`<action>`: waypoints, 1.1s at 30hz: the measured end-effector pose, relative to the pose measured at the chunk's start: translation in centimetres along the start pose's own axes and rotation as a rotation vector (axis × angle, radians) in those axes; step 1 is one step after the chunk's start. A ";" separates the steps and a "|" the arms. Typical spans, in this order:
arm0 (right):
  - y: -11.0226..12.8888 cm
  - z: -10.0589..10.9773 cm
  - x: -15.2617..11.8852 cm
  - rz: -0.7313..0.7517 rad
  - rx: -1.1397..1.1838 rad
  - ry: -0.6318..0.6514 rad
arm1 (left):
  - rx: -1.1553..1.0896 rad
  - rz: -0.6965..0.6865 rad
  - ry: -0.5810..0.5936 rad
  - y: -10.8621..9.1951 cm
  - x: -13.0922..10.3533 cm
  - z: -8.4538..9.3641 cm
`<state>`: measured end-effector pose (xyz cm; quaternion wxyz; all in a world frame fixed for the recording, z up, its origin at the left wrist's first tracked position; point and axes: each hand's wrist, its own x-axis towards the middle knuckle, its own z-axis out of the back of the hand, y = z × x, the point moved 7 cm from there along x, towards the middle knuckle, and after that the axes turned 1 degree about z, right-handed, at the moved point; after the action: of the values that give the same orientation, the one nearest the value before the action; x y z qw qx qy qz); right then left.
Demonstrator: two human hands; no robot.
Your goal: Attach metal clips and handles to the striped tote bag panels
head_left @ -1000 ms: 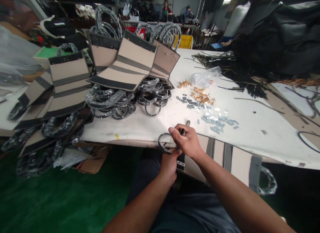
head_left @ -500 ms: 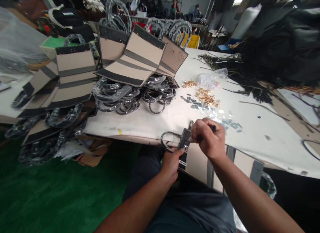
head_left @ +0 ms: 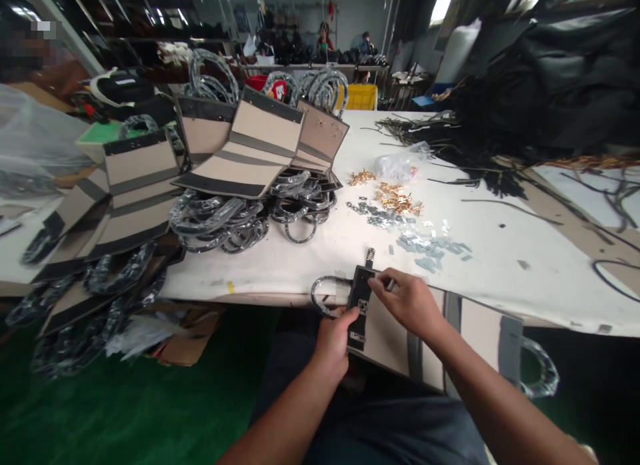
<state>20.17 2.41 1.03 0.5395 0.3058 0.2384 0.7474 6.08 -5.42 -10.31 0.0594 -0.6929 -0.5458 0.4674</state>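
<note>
Both hands are at the left end of a beige panel [head_left: 385, 335], which lies over the near edge of a white table [head_left: 280, 272]. The left hand [head_left: 333, 338] is closed on the panel's edge, with its thumb pressed on top and the other fingers mostly hidden. The right hand [head_left: 407, 302] is bent nearly shut over the panel, near the top of its black strip [head_left: 369, 280]. It pinches a small gray bit [head_left: 391, 284], too small to name, and I can't tell if its fingertips touch the strip.

Next to the left thumb, a square silver plate [head_left: 363, 307] sits on the panel's strip, and a second silver plate [head_left: 357, 336] is lower down on it. A metal-tipped piece [head_left: 370, 256] pokes out past the panel's top edge. One shiny wrapped loop [head_left: 317, 294] sticks out left of the panel, and another wrapped loop [head_left: 549, 375] sticks out right of it.

Past the panel, flat gray bits [head_left: 425, 248] are spread about. Farther from the panel are gold bits [head_left: 397, 198] and a clear bag [head_left: 397, 165]. Well to the panel's left is a big pile of panels [head_left: 265, 135] with wrapped handles.
</note>
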 end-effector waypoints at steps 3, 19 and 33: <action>-1.5 -0.6 -0.9 0.005 -0.325 0.047 | 0.032 0.017 -0.028 -0.2 -0.1 0.0; -2.6 -1.2 0.0 -0.081 -0.423 -0.042 | 1.654 -1.200 0.150 -8.4 -5.1 -3.8; -2.3 -1.3 0.7 -0.020 -0.405 -0.073 | 1.949 -1.112 0.398 -7.7 0.1 -5.5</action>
<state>20.56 3.75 -1.30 0.6057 0.2155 0.0667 0.7630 4.57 0.09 -2.76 0.8568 -0.0756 -0.1628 0.4833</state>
